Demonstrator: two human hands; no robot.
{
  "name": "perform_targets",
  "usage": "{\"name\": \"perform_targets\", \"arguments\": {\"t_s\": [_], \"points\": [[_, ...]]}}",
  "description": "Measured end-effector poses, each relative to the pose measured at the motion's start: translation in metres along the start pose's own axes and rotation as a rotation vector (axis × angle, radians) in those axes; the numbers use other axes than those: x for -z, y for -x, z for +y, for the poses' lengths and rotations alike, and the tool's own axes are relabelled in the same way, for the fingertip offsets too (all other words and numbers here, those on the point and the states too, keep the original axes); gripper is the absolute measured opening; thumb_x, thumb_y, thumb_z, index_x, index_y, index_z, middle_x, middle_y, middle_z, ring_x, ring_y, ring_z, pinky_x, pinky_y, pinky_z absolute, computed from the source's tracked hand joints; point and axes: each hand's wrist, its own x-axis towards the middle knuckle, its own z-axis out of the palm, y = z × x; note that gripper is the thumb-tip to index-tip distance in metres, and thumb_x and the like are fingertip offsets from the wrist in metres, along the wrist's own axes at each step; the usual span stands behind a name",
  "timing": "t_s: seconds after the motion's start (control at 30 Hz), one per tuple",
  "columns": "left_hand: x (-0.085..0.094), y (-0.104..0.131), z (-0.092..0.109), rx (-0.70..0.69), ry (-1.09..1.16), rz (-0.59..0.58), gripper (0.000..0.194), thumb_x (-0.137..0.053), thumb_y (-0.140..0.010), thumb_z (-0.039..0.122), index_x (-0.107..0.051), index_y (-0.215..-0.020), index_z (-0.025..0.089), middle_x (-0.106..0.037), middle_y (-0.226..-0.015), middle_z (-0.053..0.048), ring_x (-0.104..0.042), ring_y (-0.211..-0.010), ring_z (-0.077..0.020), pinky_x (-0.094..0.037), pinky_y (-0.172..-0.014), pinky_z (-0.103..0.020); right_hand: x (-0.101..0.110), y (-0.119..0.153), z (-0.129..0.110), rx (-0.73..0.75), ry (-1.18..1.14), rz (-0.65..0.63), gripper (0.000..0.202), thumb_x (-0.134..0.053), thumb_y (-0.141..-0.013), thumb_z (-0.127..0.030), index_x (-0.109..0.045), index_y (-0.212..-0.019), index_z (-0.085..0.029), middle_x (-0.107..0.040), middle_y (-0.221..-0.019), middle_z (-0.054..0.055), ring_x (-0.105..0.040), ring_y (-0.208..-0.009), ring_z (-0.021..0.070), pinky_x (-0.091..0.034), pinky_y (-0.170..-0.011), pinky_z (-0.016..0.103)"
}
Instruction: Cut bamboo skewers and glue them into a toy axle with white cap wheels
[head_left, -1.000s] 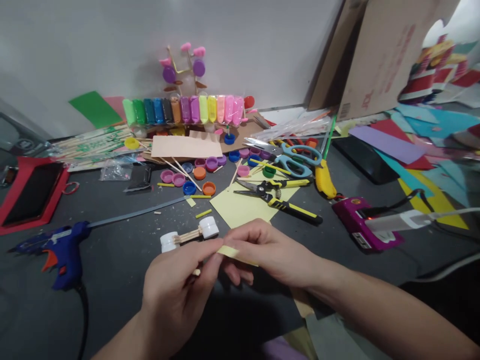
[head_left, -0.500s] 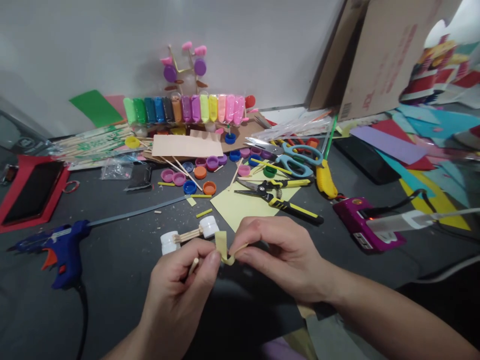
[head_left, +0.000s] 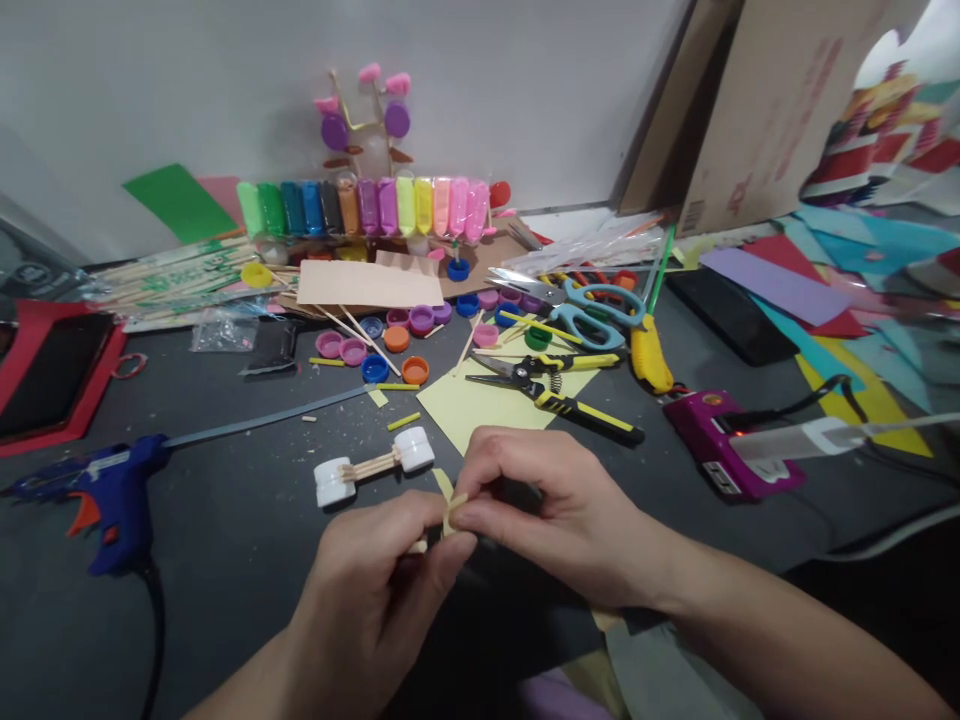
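Between my two hands is a narrow pale-yellow paper strip (head_left: 445, 488), curled where the fingertips meet. My left hand (head_left: 390, 570) is closed, pinching the strip's lower part; a short wooden stick (head_left: 418, 547) pokes out from the same fist. My right hand (head_left: 536, 510) pinches the strip from the other side with thumb and forefinger. Just beyond my left hand lies a piece made of white bottle caps (head_left: 334, 482) joined by several wooden sticks (head_left: 373, 467). A yellow paper sheet (head_left: 487, 408) lies past my right hand, with black-and-yellow pliers (head_left: 555, 400) resting partly on it.
A blue glue gun (head_left: 124, 500) with its cable lies at left. Coloured bottle caps (head_left: 375, 369), blue-handled scissors (head_left: 600, 310) and clay packs (head_left: 367, 207) crowd the back. At right are a purple power adapter (head_left: 731, 450) and a black phone (head_left: 735, 318).
The strip's upright end has turned and folded closer between my fingers. My hands have come together, the left shifting slightly right. The whole view has shifted a little.
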Motion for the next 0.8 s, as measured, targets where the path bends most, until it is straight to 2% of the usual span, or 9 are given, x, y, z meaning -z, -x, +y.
{"name": "perform_targets", "arguments": {"t_s": [0.17, 0.3, 0.37, 0.53, 0.7, 0.8], "points": [[-0.0009, 0.0003, -0.0016, -0.043, 0.001, 0.052, 0.016, -0.052, -0.092, 0.012, -0.061, -0.081, 0.020, -0.063, -0.061, 0.005, -0.056, -0.050, -0.0079, -0.041, -0.051, -0.017, -0.0025, 0.0010, -0.0027, -0.235, -0.262, 0.014, 0.006, -0.068, -0.086, -0.019, -0.064, -0.083, -0.015, -0.060, -0.081, 0.001, -0.055, -0.070, 0.0108, -0.046, -0.064, 0.023], [-0.0006, -0.0002, -0.0014, -0.061, -0.014, 0.064, 0.017, -0.053, -0.091, 0.011, -0.061, -0.079, 0.020, -0.063, -0.060, 0.005, -0.052, -0.046, -0.0067, -0.039, -0.048, -0.016, -0.0051, -0.0005, -0.0012, -0.438, -0.475, 0.017, 0.025, -0.075, -0.080, -0.023, -0.065, -0.101, -0.016, -0.056, -0.074, -0.004, -0.049, -0.062, 0.0085, -0.041, -0.057, 0.021], [-0.0011, -0.0008, -0.0018, -0.050, -0.024, 0.061, 0.017, -0.053, -0.091, 0.012, -0.061, -0.078, 0.020, -0.064, -0.060, 0.005, -0.054, -0.046, -0.0070, -0.040, -0.048, -0.016, -0.0053, -0.0013, -0.0003, -0.475, -0.530, -0.004, 0.022, -0.075, -0.080, -0.025, -0.067, -0.098, -0.015, -0.056, -0.071, -0.004, -0.048, -0.062, 0.0079, -0.040, -0.057, 0.020], [-0.0019, 0.0000, -0.0037, -0.041, -0.056, 0.075, 0.017, -0.055, -0.091, 0.013, -0.061, -0.077, 0.020, -0.067, -0.061, 0.005, -0.057, -0.047, -0.0072, -0.040, -0.047, -0.016, -0.0058, -0.0005, -0.0024, -0.465, -0.523, 0.010, 0.024, -0.076, -0.080, -0.036, -0.068, -0.081, -0.014, -0.061, -0.075, 0.000, -0.051, -0.065, 0.0095, -0.043, -0.060, 0.022], [-0.0006, 0.0013, -0.0044, -0.054, -0.066, 0.123, 0.016, -0.059, -0.089, 0.012, -0.060, -0.075, 0.020, -0.058, -0.055, 0.008, -0.048, -0.042, -0.0055, -0.036, -0.043, -0.015, -0.0054, 0.0003, -0.0063, -0.369, -0.352, 0.004, 0.011, -0.068, -0.086, -0.022, -0.071, -0.080, -0.013, -0.062, -0.074, 0.000, -0.053, -0.065, 0.0092, -0.042, -0.059, 0.020], [-0.0008, 0.0016, -0.0052, -0.055, -0.049, 0.117, 0.015, -0.059, -0.089, 0.012, -0.061, -0.077, 0.020, -0.058, -0.056, 0.008, -0.048, -0.043, -0.0055, -0.037, -0.044, -0.015, -0.0035, -0.0004, -0.0067, -0.303, -0.303, -0.012, 0.012, -0.064, -0.088, -0.017, -0.072, -0.079, -0.012, -0.063, -0.074, 0.000, -0.054, -0.065, 0.0081, -0.042, -0.059, 0.018]]}}
